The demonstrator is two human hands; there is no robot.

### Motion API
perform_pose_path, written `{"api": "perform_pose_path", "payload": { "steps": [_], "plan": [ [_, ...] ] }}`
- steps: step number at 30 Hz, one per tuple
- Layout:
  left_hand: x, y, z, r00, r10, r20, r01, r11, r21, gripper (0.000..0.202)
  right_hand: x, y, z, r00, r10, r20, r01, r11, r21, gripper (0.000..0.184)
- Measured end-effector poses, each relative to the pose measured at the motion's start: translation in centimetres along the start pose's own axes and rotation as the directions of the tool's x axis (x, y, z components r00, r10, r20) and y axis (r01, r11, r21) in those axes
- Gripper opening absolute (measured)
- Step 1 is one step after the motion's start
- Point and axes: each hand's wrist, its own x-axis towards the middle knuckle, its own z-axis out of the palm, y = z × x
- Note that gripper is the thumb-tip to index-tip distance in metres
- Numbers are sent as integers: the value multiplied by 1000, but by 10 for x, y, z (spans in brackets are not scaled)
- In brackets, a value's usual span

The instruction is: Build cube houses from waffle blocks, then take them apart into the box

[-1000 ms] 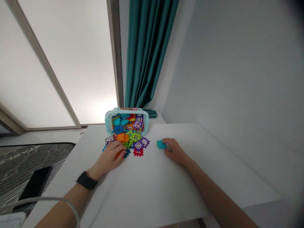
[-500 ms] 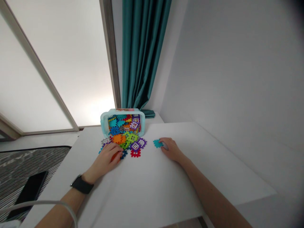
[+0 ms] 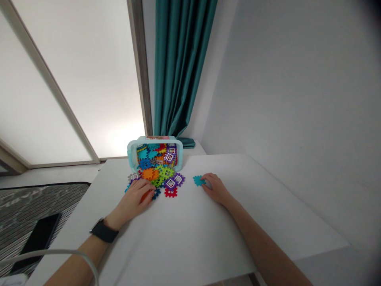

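My left hand (image 3: 137,198) rests at the near left of a loose pile of plastic interlocking tiles. Its fingers curl round an orange tile (image 3: 146,196), which they partly cover. My right hand (image 3: 216,188) lies on the table apart from the pile, its thumb and fingers closed on the right side of a turquoise interlocking tile (image 3: 198,180). Lime green tiles (image 3: 165,172), purple tiles with white window frames (image 3: 170,183) and a red tile (image 3: 171,192) lie between the hands. Behind them a light blue tub (image 3: 179,155) lies on its side, mouth toward me, with many tiles inside.
The white table (image 3: 190,238) meets a grey wall on the right. A teal curtain (image 3: 181,71) hangs behind the tub. A pale cable (image 3: 59,252) arches over my left forearm, and a black flat object (image 3: 37,240) lies on the striped surface at the lower left.
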Motion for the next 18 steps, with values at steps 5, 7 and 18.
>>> {"api": "perform_pose_path", "payload": {
  "steps": [5,7,18],
  "plan": [
    [0,1,-2,1000,2,-15,-2,1000,0,20,2,-9,-4,998,-24,-66,28,998,51,23],
    [0,1,-3,1000,3,-20,-3,1000,9,20,5,-20,-5,996,-43,-82,49,997,65,23],
    [-2,-13,-14,998,-50,-43,53,996,68,20,48,-130,24,952,-285,110,280,958,52,24]
  ]
}}
